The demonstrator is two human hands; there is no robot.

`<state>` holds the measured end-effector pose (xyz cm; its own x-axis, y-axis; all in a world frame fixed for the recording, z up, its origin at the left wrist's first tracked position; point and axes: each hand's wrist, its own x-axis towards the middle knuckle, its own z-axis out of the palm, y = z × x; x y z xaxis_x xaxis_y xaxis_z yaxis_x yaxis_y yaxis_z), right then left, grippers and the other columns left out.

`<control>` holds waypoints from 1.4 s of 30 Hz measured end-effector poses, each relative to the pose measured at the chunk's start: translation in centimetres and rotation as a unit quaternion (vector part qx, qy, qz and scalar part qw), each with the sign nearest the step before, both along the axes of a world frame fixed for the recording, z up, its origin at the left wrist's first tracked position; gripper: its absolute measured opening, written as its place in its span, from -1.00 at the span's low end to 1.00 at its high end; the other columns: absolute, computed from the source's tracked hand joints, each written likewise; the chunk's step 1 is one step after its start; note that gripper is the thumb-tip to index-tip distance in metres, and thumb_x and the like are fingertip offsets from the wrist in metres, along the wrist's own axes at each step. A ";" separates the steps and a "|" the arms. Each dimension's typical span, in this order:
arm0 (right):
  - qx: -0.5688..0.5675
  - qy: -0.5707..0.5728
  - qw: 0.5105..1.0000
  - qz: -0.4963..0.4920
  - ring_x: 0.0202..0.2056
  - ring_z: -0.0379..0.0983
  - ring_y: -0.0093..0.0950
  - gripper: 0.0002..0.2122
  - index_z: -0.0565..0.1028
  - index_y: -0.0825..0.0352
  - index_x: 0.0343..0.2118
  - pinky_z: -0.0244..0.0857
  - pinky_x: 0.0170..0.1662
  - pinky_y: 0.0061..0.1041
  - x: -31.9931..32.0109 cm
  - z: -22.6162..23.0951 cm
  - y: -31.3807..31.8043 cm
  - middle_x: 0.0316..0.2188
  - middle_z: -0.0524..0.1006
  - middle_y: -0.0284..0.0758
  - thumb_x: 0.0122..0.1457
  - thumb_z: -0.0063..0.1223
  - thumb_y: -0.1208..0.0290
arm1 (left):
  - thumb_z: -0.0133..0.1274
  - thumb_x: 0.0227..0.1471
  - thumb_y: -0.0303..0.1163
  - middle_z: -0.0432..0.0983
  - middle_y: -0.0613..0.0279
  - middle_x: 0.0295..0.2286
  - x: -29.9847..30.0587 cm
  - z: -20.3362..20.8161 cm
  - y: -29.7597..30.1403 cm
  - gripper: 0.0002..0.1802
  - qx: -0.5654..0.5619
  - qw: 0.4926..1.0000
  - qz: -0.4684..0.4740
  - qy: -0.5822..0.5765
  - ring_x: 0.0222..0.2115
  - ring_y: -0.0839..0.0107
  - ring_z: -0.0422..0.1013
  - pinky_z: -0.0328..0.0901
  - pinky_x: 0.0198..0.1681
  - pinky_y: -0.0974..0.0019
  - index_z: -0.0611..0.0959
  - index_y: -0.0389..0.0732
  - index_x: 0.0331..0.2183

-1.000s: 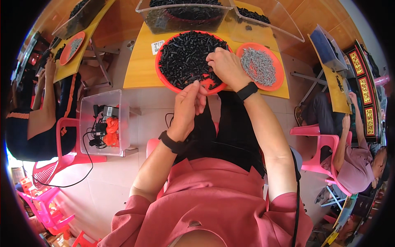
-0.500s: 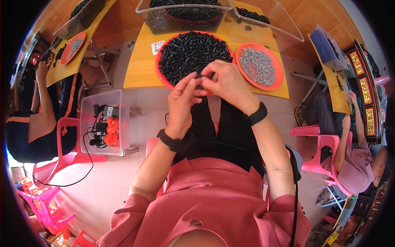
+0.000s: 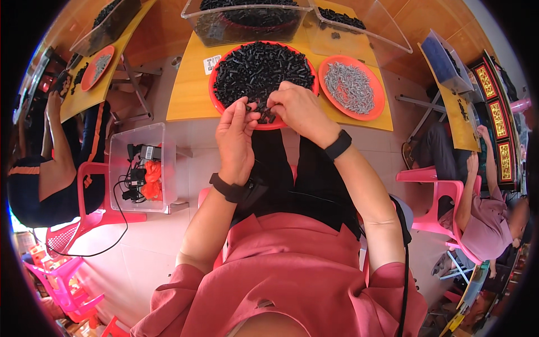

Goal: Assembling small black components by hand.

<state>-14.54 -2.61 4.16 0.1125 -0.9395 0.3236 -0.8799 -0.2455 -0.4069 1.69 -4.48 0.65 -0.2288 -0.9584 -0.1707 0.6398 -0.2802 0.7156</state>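
In front of me a round red tray [image 3: 211, 85] holds a heap of small black plastic pieces [image 3: 264, 70]. My left hand [image 3: 236, 132] is at the tray's near left edge, its thumb and fingers pinched around a small dark piece [image 3: 249, 107]. My right hand [image 3: 300, 112] reaches over the near right part of the heap. Its fingertips are bent together among the black pieces; what they grip, if anything, is too small to make out. To the right lies a red plate [image 3: 378, 108] full of small silver screws [image 3: 349, 87].
Two clear bins, one at the back middle [image 3: 241, 35] and one at the back right [image 3: 370, 44], hold more black pieces on the yellow table [image 3: 188, 104]. A clear box [image 3: 118, 168] with cables stands at left. Other people sit at side tables.
My hands were together in front of the tray and have come apart. The left moved slightly left and down; the right lowered to the black pieces at the tray's near edge.
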 end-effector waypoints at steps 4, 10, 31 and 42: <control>0.015 0.030 0.999 -0.015 -0.39 0.47 -0.21 -0.94 0.54 0.31 -0.49 0.34 -0.36 -0.28 0.7 -0.7 -0.5 -0.49 0.44 -0.23 -0.08 0.10 0.56 | -0.02 0.18 -0.35 0.55 0.18 -0.31 0.1 -0.1 0.0 -0.75 0.002 1.000 -0.004 -0.001 -0.44 0.56 0.48 0.39 -0.37 0.57 0.54 -0.27 -0.14; -0.012 0.046 0.999 0.001 -0.43 0.47 -0.18 -0.97 0.52 0.36 -0.50 0.34 -0.38 -0.22 0.6 -1.4 -0.7 -0.47 0.45 -0.20 -0.05 0.08 0.57 | -0.02 0.18 -0.36 0.55 0.18 -0.30 0.2 -0.2 0.0 -0.74 0.001 1.000 -0.009 0.005 -0.44 0.56 0.48 0.39 -0.36 0.56 0.53 -0.28 -0.12; -0.052 -0.393 0.907 -0.138 -0.61 0.37 -0.74 -0.95 0.55 0.41 -0.43 0.22 -0.54 -0.70 1.7 1.6 6.7 -0.64 0.51 -0.41 0.02 0.14 0.59 | 0.07 0.06 -0.58 0.54 0.28 -0.28 -0.5 0.9 1.3 -0.69 -0.074 0.982 -0.176 0.013 -0.32 0.57 0.45 0.35 -0.20 0.52 0.57 -0.28 -0.10; -0.099 -0.312 0.936 -0.131 -0.61 0.40 -0.62 -0.94 0.55 0.41 -0.42 0.24 -0.55 -0.63 2.1 2.4 7.1 -0.58 0.52 -0.32 0.00 0.17 0.60 | 0.03 0.11 -0.52 0.52 0.32 -0.30 -0.7 0.8 1.3 -0.70 -0.125 0.977 -0.169 -0.030 -0.34 0.62 0.41 0.31 -0.23 0.55 0.54 -0.27 -0.07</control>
<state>-12.40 4.50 6.54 -0.3820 -0.8230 0.4204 -0.5262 -0.1802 -0.8310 0.98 -3.19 1.43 -0.5366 -0.8430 0.0365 0.4957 -0.2800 0.8221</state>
